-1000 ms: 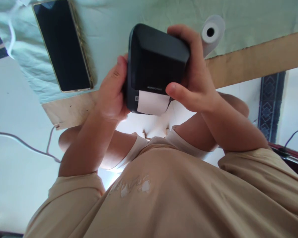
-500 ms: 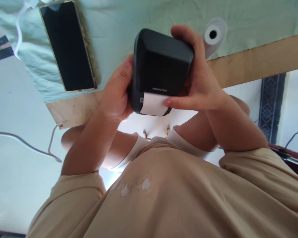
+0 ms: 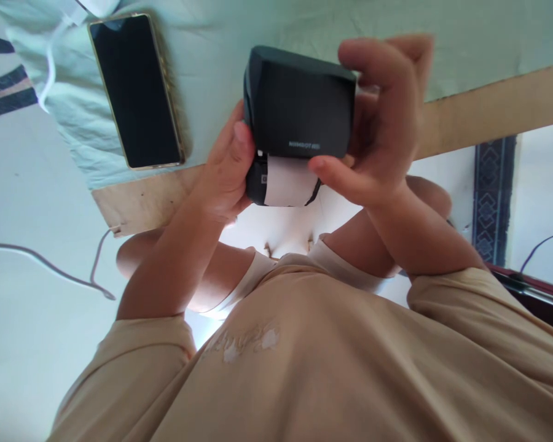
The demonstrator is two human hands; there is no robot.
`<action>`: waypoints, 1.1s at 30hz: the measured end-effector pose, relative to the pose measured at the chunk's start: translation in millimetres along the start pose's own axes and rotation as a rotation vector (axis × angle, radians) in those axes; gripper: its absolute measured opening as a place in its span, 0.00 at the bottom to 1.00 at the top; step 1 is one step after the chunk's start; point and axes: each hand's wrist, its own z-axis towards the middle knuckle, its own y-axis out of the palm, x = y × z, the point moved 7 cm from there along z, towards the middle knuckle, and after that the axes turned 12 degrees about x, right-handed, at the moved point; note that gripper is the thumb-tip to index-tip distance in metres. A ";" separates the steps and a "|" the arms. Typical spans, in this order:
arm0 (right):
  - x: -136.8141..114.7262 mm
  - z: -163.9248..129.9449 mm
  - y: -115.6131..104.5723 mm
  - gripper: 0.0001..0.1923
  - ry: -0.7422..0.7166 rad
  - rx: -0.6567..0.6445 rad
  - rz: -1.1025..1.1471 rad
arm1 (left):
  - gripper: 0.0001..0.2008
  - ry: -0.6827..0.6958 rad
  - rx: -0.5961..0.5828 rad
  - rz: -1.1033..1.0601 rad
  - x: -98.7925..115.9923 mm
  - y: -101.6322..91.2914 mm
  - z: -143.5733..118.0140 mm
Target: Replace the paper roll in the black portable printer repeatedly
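Observation:
Over the table edge, my left hand (image 3: 228,166) is closed around the left side of a black label printer (image 3: 304,101), thumb along its side. The printer's lid is raised a little from its lower body, leaving a gap at the near left. A strip of white label paper (image 3: 290,180) comes out under the lid and lies over the front. At the right, my right hand (image 3: 387,116) has its thumb tip at the lid's near edge, by the paper. Its other fingers are apart and bent, slightly blurred, close to the printer's right side.
A phone (image 3: 138,92) in a clear case lies on the green cloth (image 3: 212,37) at the left. A white cable (image 3: 50,67) runs beside it. The wooden table edge (image 3: 142,199) crosses above my knees. A grey cord (image 3: 41,264) hangs at the left.
The printer's lid has come up from its body. My right fingers have loosened and moved off the printer's right side, now covering the place where a white paper roll showed.

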 end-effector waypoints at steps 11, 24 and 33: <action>-1.0 20.7 -2.0 0.16 0.114 0.310 0.019 | 0.24 0.062 -0.070 -0.071 4.6 7.0 0.1; -40.9 26.1 21.9 0.16 0.007 -0.597 -0.738 | 0.20 0.074 -0.102 -0.045 4.5 10.4 -0.6; -45.0 33.6 -3.0 0.22 0.070 -0.520 -0.419 | 0.23 0.064 -0.096 -0.042 4.5 7.6 -0.2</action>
